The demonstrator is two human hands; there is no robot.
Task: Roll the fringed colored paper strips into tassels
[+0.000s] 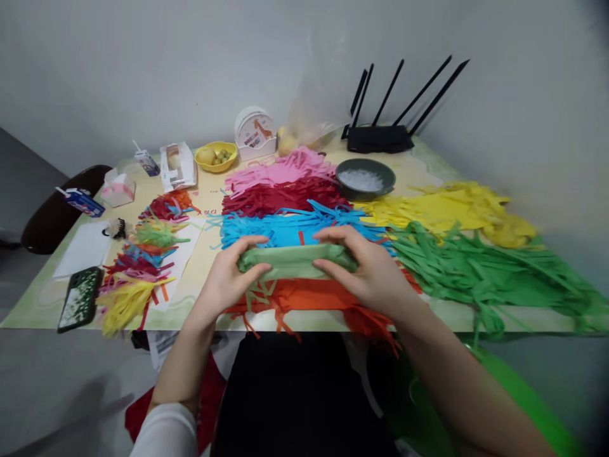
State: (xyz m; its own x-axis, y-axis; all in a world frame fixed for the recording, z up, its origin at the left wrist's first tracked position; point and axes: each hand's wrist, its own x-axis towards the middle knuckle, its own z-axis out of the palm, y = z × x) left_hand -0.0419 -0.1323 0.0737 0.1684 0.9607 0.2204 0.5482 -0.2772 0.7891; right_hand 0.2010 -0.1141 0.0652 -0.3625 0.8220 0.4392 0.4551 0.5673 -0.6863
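where the pale green strip lies: between the two hands, near the middle of the table's (pixel 35 306) front edge and seemingly lifted above it.
pale green strip (pixel 291 259): looks like folded paper; its long axis runs left to right, roughly parallel to that front edge.
left hand (pixel 231 274): thumb and fingers pinch the left end, thumb on the near face, index finger along the far side.
right hand (pixel 364 270): pinches the right end in the same way; its thumb tip sits a little nearer the strip's middle than the left one.
gap between thumbs: the strip's bare centre, with no finger across it; the outer ends are partly hidden in the palms.
blue fringed paper (pixel 290 233): just beyond the strip, towards the table's back edge.
orange fringed paper (pixel 309 295): on the near side, some fringe hanging over the front edge.
pale strips (pixel 259 293): below the left end; i cannot tell whether they belong to it.
green fringed paper (pixel 476 270): right of the right hand, towards the front right corner.
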